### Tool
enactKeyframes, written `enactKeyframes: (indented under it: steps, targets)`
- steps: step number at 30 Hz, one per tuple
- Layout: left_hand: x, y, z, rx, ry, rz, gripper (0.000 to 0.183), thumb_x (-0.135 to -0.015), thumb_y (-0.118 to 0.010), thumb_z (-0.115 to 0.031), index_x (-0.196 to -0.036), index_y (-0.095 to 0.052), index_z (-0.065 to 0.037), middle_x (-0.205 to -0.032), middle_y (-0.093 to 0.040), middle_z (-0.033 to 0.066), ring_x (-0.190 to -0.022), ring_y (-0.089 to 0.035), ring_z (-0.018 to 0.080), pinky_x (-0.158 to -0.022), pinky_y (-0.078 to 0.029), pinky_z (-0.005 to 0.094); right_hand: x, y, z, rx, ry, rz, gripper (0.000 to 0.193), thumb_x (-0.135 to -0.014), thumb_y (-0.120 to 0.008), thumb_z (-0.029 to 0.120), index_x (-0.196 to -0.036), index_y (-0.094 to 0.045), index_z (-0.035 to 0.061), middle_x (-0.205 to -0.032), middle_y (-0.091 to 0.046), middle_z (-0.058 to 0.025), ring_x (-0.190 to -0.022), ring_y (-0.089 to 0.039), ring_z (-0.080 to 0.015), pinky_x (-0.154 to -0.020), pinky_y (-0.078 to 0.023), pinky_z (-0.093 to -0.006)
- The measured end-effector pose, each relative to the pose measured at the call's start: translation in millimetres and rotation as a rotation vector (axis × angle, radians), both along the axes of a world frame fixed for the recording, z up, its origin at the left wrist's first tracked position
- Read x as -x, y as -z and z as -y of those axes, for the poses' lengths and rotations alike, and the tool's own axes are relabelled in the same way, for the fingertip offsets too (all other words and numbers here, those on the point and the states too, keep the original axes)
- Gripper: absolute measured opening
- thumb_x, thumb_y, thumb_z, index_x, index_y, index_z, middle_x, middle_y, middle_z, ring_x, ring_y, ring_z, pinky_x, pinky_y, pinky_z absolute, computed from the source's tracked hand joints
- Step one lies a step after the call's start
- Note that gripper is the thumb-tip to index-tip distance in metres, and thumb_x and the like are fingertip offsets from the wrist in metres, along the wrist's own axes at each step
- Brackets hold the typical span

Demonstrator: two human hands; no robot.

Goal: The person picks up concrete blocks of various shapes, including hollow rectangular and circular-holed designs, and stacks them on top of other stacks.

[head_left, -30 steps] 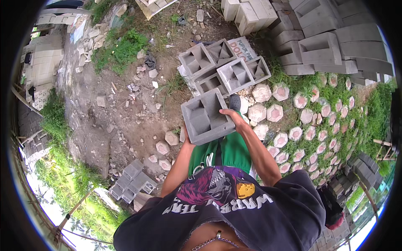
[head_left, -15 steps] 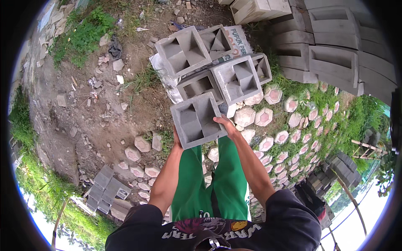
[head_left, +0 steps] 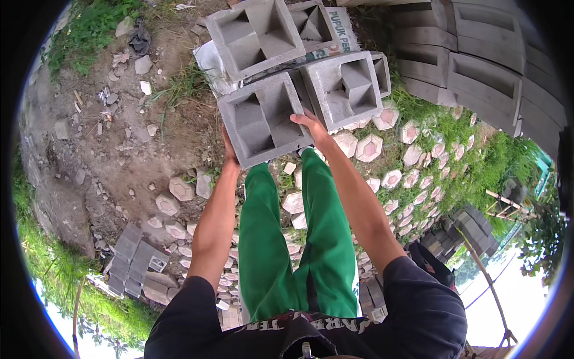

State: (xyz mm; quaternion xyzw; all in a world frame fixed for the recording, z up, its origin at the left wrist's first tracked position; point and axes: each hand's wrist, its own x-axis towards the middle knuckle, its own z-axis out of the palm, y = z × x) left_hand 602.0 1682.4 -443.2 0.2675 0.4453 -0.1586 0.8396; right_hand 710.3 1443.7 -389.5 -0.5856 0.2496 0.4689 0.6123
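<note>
Between my two hands is a grey concrete breeze block [head_left: 266, 122] with a square frame and slanted inner fins. My left hand [head_left: 230, 149] presses flat against its left side, most of the fingers hidden. My right hand [head_left: 312, 127] grips the right side, its thumb over the upper rim. Close by on the right stands a similar block [head_left: 344, 90], and another block [head_left: 256, 36] sits just beyond. Farther back are a third block [head_left: 312, 27] and a partly hidden one [head_left: 381, 73] at the right. A printed white sack [head_left: 344, 30] lies beneath the group.
Tall stacks of grey blocks [head_left: 484, 78] rise at the far right. Hexagonal pavers [head_left: 369, 147] cover the grassy ground on the right and around my legs. Bare soil with rubble [head_left: 110, 149] spreads left. More grey blocks [head_left: 134, 260] are piled at lower left, others [head_left: 457, 236] at right.
Both hands have carried the held block forward and slightly left, up to the group. It now covers most of the block behind it. My arms are stretched farther out.
</note>
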Motion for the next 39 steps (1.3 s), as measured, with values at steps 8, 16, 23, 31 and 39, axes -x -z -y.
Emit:
enactKeyframes:
  steps: [8,16,23,31,39]
  targets:
    - [-10.1,-39.4,11.1,-0.053,-0.049,-0.014,0.094,-0.082,-0.035,-0.079,-0.148,-0.027,-0.012,-0.146,-0.034,0.0149,-0.131,-0.037,0.0362,-0.107,-0.033,0.0547,-3.0,-26.8,-9.0,0.087,0.078,-0.081,0.099,-0.067,-0.074,0.042,-0.144,-0.031,-0.0027,-0.136,-0.045,-0.0191,-0.126,-0.042,-0.0289,-0.105,-0.031,-0.0379]
    - [0.7,-11.3,12.0,0.057,-0.102,-0.023,0.083,-0.085,-0.033,-0.074,-0.147,-0.030,-0.017,-0.146,-0.037,0.0115,-0.132,-0.037,0.0352,-0.108,-0.032,0.0555,-7.3,-17.5,-9.4,0.105,-0.071,0.117,0.085,-0.080,-0.067,0.045,-0.142,-0.036,-0.0019,-0.124,-0.056,-0.0155,-0.117,-0.050,-0.0270,-0.101,-0.036,-0.0321]
    - [9.8,12.6,20.9,0.059,-0.183,-0.059,0.079,-0.087,-0.031,-0.073,-0.146,-0.033,-0.019,-0.146,-0.037,0.0087,-0.133,-0.035,0.0342,-0.109,-0.030,0.0561,21.4,7.9,-4.7,0.330,-0.315,0.423,0.078,-0.091,-0.050,0.051,-0.141,-0.032,-0.0058,-0.130,-0.050,-0.0300,-0.125,-0.046,-0.0405,-0.104,-0.036,-0.0400]
    - [6.2,15.2,26.1,0.044,-0.243,-0.078,0.080,-0.087,-0.029,-0.074,-0.146,-0.033,-0.020,-0.145,-0.039,0.0074,-0.132,-0.036,0.0341,-0.108,-0.029,0.0558,30.0,4.6,-3.8,0.418,-0.350,0.490,0.067,-0.094,-0.050,0.043,-0.140,-0.033,-0.0025,-0.127,-0.051,-0.0315,-0.122,-0.047,-0.0440,-0.102,-0.038,-0.0427]
    - [1.7,15.1,19.5,0.066,-0.105,-0.184,0.067,-0.092,-0.030,-0.061,-0.142,-0.039,-0.017,-0.141,-0.045,0.0072,-0.129,-0.042,0.0327,-0.108,-0.032,0.0542,40.0,-6.0,-10.4,0.559,-0.252,0.347,0.074,-0.088,-0.060,0.045,-0.137,-0.036,-0.0046,-0.130,-0.049,-0.0311,-0.123,-0.047,-0.0424,-0.102,-0.038,-0.0426]
